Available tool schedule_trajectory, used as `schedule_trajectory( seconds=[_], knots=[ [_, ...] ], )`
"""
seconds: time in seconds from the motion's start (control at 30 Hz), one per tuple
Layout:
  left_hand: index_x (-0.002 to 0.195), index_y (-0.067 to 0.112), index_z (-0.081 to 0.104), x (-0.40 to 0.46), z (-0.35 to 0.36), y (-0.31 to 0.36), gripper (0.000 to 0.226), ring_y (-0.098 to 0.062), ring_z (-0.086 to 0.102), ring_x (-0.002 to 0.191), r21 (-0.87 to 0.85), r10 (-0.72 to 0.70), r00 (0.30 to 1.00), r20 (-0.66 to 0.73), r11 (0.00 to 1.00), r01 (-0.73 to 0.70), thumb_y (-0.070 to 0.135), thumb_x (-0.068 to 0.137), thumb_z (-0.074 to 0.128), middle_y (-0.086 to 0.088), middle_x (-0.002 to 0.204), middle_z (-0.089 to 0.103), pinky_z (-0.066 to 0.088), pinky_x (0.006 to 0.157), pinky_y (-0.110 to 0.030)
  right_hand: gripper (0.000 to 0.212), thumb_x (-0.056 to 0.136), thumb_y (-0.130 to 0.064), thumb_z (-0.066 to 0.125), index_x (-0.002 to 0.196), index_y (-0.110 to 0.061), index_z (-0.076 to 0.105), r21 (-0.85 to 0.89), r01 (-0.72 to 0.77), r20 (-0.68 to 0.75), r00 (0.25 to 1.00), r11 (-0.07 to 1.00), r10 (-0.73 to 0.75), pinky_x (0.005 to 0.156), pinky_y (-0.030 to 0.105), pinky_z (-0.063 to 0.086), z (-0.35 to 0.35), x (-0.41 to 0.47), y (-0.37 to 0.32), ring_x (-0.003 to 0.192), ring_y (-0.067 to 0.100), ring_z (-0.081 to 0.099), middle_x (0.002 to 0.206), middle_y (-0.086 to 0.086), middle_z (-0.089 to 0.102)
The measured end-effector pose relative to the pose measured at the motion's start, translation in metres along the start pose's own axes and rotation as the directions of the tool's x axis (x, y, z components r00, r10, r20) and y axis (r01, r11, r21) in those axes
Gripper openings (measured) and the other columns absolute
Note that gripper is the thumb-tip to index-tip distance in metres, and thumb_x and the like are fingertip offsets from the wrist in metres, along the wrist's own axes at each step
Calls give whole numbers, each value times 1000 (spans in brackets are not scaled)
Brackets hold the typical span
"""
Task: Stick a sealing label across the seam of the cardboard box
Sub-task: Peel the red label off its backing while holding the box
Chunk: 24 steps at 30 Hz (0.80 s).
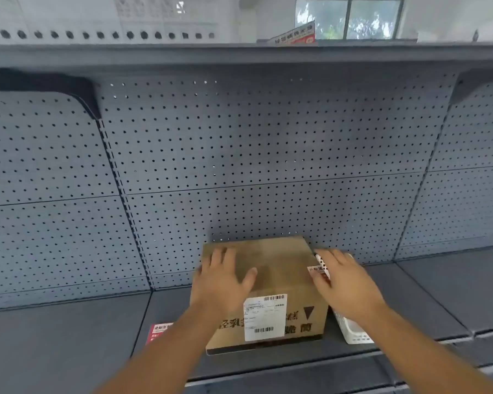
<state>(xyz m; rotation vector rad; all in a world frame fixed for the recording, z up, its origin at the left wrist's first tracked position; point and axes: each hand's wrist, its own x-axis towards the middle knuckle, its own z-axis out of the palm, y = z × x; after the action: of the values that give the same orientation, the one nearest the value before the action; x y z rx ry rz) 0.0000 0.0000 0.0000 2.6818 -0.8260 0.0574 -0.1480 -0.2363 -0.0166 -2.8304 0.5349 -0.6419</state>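
Observation:
A brown cardboard box (279, 268) stands on a grey shelf, with a white shipping label (264, 317) on its near face. My left hand (225, 280) lies flat on the box's top left part, fingers spread. My right hand (345, 282) rests at the box's right top edge, fingers pressing on a small red and white sealing label (317, 270) that sits at that edge. Much of the label is hidden under the fingers.
The grey shelf (69, 336) has a perforated back panel (239, 152) and another shelf above. A white plastic basket (353, 331) stands right of the box. A red and white label sheet (157, 331) lies left of it.

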Motion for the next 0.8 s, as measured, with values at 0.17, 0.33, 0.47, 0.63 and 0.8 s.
schedule_trajectory(
  seconds=[0.17, 0.33, 0.47, 0.63, 0.8],
  knots=[
    [151, 31, 35, 2, 17, -4, 69, -26, 27, 148, 49, 27, 1000, -13, 998, -27, 71, 95, 27, -1, 158, 38, 27, 120, -51, 52, 98, -47, 56, 145, -25, 53, 77, 108, 97, 989, 991, -115, 111, 41, 44, 12, -9, 17, 134, 18, 49, 145, -4, 56],
    [149, 33, 40, 1, 31, -13, 70, -24, 27, 149, 88, 10, 1000, -23, 996, -8, 73, 94, 22, 3, 157, 42, 24, 123, -50, 43, 95, -45, 65, 132, -25, 65, 89, 176, 95, 978, 980, -184, 105, 37, 48, 18, -10, 36, 124, 15, 54, 135, -9, 62],
    [145, 33, 45, -2, 39, -15, 68, -22, 29, 147, 105, 7, 998, -58, 994, -1, 71, 94, 22, 7, 153, 46, 22, 124, -49, 33, 91, -40, 73, 120, -25, 73, 80, 237, 27, 970, 968, -240, 96, 38, 54, 21, -3, 44, 114, 16, 58, 122, -8, 69],
    [142, 33, 48, -4, 44, -15, 68, -21, 35, 144, 140, 9, 996, -88, 990, 3, 71, 93, 20, 7, 149, 50, 24, 123, -48, 21, 90, -39, 73, 105, -26, 79, 106, 286, -30, 958, 952, -285, 90, 35, 54, 20, 0, 47, 104, 13, 60, 107, -11, 74],
    [141, 32, 50, -5, 47, -15, 66, -22, 38, 142, 163, 14, 993, -114, 987, 4, 69, 94, 22, 7, 147, 52, 26, 121, -49, 15, 90, -35, 72, 98, -26, 81, 145, 303, -41, 953, 942, -301, 88, 32, 53, 18, 1, 44, 97, 12, 61, 100, -11, 74]
  ],
)
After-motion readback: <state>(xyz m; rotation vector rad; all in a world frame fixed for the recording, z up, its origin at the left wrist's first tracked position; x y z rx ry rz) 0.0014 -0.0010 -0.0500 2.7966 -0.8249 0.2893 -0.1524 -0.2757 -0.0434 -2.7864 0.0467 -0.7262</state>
